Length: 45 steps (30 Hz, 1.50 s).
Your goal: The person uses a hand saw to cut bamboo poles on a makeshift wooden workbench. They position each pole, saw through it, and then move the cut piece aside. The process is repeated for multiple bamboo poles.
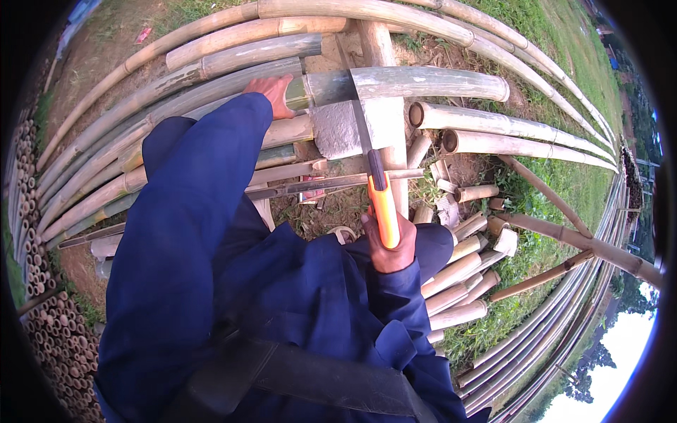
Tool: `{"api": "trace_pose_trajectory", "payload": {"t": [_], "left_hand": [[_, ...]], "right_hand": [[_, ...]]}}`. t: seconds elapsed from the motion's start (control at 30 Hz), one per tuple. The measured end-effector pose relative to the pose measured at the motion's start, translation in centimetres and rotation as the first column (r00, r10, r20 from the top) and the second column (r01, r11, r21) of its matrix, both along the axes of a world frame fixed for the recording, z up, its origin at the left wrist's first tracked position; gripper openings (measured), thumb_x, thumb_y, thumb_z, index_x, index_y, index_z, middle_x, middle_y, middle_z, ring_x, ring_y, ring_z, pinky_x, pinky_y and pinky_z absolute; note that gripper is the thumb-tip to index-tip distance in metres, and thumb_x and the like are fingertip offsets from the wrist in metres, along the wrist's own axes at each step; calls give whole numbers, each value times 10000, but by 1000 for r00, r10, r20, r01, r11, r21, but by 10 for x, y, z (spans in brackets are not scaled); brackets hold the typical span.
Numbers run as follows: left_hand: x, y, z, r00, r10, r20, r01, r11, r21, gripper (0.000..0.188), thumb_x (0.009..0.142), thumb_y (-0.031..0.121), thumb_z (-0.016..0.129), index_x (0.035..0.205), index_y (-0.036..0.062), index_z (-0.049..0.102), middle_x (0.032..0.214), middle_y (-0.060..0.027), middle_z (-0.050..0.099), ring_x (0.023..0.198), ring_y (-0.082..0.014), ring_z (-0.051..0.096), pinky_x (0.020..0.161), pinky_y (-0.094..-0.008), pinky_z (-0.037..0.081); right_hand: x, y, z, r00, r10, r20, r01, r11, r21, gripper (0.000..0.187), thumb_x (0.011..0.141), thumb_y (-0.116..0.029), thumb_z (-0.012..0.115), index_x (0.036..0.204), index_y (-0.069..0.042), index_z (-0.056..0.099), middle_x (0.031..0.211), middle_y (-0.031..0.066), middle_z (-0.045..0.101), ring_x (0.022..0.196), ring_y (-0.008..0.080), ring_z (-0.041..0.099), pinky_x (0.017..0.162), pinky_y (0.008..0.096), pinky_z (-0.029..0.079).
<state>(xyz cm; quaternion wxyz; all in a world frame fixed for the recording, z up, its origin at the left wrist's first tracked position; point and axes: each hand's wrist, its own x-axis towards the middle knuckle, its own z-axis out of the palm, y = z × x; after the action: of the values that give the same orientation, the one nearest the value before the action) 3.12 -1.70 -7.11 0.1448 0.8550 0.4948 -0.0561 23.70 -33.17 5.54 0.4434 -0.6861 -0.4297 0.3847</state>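
My right hand [396,247] is closed round the orange handle of a hand saw [383,211]. Its long blade points away from me and crosses a thick greenish bamboo pole [430,82]. Whether the teeth are sunk into the pole I cannot tell. To the left of the blade, my left hand [271,95] grips the top of the same pole, thumb apart from the fingers. Under the pole, near the blade, lies a pale, rough-looking piece [345,130] whose material I cannot make out. An upright-running wooden support [396,166] passes beneath.
Several bamboo poles [92,194] lie side by side at left. Two poles with open ends [486,120] lie to the right, and short cut pieces [458,278] are heaped beside my right knee. Stacked bamboo ends [67,338] stand at far left. A bamboo frame [599,247] rises at right.
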Motion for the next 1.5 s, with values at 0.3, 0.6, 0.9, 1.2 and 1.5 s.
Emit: {"api": "trace_pose_trajectory", "payload": {"t": [0.3, 0.6, 0.9, 1.2, 1.5], "left_hand": [[2, -3, -7, 1000, 21, 2, -21, 1000, 12, 881, 666, 428, 848, 1410, 87, 520, 1216, -215, 704, 1106, -394, 680, 941, -491, 531], [1, -11, 7, 999, 45, -29, -45, 999, -15, 804, 701, 443, 858, 1338, 69, 539, 1200, -212, 701, 1118, -393, 682, 971, -502, 529], [-6, -6, 2, 999, 38, -15, -39, 999, -17, 826, 702, 422, 853, 1378, 89, 517, 1181, -215, 707, 1121, -411, 669, 959, -527, 505], [6, -7, 3, 999, 51, -4, -51, 999, -18, 857, 704, 429, 846, 1418, 106, 497, 1218, -208, 702, 1175, -392, 652, 997, -524, 492], [-1, -9, -4, 999, 51, -11, -51, 999, -14, 896, 676, 439, 848, 1426, 88, 506, 1223, -208, 704, 1126, -395, 675, 970, -503, 520]], "right_hand": [[31, -36, 11, 986, 66, 152, -64, 998, -13, 147, 914, -62, 725, 1013, 40, 688, 739, 138, 685, 628, 210, 637, 624, 350, 511], [31, -49, 22, 995, 59, 84, -51, 994, -94, 411, 895, -10, 729, 1295, 58, 667, 1000, 166, 774, 962, 219, 758, 888, 325, 557], [19, 6, -11, 998, 54, 40, -51, 995, -88, 113, 943, -56, 715, 940, 43, 662, 704, 82, 659, 627, 114, 580, 597, 307, 481], [27, 12, -31, 994, 36, 107, -33, 999, -34, 142, 931, -62, 732, 910, 51, 650, 670, 82, 611, 581, 128, 502, 563, 338, 450], [33, -72, 16, 998, 61, 29, -57, 988, -143, 401, 913, 52, 701, 1302, 113, 627, 1221, 186, 711, 1108, 178, 685, 1000, 294, 513]]}}
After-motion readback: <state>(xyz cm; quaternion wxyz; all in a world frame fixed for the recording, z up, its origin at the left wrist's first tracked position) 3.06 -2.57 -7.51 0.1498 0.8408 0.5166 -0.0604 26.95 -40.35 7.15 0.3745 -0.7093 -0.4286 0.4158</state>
